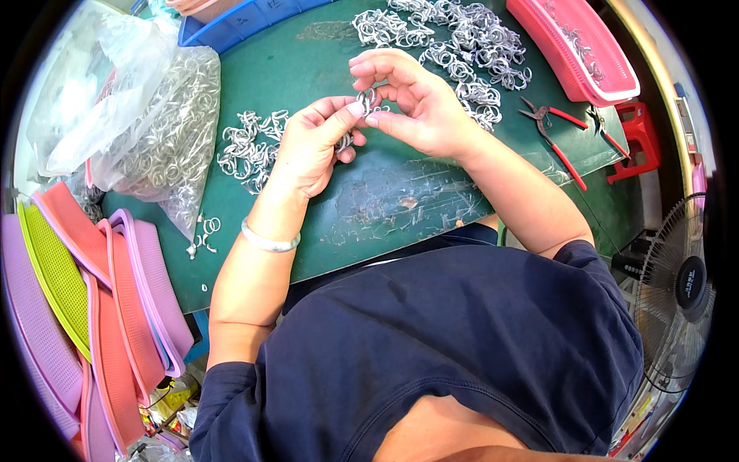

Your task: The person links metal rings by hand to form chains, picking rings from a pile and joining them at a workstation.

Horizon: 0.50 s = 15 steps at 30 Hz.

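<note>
Head view: left hand (319, 150) pinches metal rings (367, 101) between thumb and forefinger, above the green table (362, 266). More grey metal shows under its curled lower fingers; how many pieces lie there is hidden by the palm. Right hand (412, 108) meets it from the other side, thumb and forefinger at the same rings, remaining fingers raised and loosely spread. Cannot tell whether the right fingertips grip or only touch; overlap of the pieces blurs the count too.

Small ring heap (250, 154) just beside the left wrist, partly behind it. Larger ring pile (481, 42) beyond the right hand, cut off by the top edge; its near end runs behind the right forearm.

Clear plastic bag (81, 146) at left, packed with rings, folds and glare obscuring its upper part. Blue bin (258, 23) cropped at top, contents unseen. Pink basket (620, 94) at upper right, some rings inside, far end cropped. Red-handled pliers (541, 113) lie open near it; a second tool (613, 144) beside them, kind hard to make out. Stacked baskets (58, 281) lower left, overlapping, cut by the dark rim.
</note>
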### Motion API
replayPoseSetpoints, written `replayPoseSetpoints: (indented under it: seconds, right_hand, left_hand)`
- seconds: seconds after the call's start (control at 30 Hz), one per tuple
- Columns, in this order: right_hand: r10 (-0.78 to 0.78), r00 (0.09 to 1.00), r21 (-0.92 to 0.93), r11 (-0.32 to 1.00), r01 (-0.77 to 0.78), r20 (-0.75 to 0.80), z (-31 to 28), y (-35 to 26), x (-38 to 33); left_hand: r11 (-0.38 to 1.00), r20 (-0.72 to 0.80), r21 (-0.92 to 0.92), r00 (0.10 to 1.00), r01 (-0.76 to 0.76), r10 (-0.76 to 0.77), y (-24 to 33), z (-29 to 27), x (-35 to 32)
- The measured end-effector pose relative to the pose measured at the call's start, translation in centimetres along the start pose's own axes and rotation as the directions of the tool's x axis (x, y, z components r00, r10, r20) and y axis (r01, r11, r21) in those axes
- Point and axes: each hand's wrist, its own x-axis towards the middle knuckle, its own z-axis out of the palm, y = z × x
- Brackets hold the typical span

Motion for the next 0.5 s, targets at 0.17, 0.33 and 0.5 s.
replayPoseSetpoints:
  seconds: [0.17, 0.33, 0.5]
  right_hand:
    - [-0.077, 0.996, -0.038, 0.996, 0.075, -0.051, 0.32, 0.0, 0.2]
    - [0.016, 0.994, -0.193, 0.98, -0.037, -0.107, 0.11, 0.36, 0.03]
    - [0.296, 0.955, -0.021, 0.955, -0.297, -0.035, -0.24, 0.01, 0.09]
  left_hand:
    - [0.992, -0.012, -0.09, 0.996, -0.089, 0.088, -0.32, -0.1, 0.28]
    - [0.975, -0.057, 0.025, 0.974, -0.219, 0.22, -0.34, 0.06, 0.25]
    - [0.846, -0.117, 0.291, 0.861, -0.447, 0.496, -0.83, 0.46, 0.36]
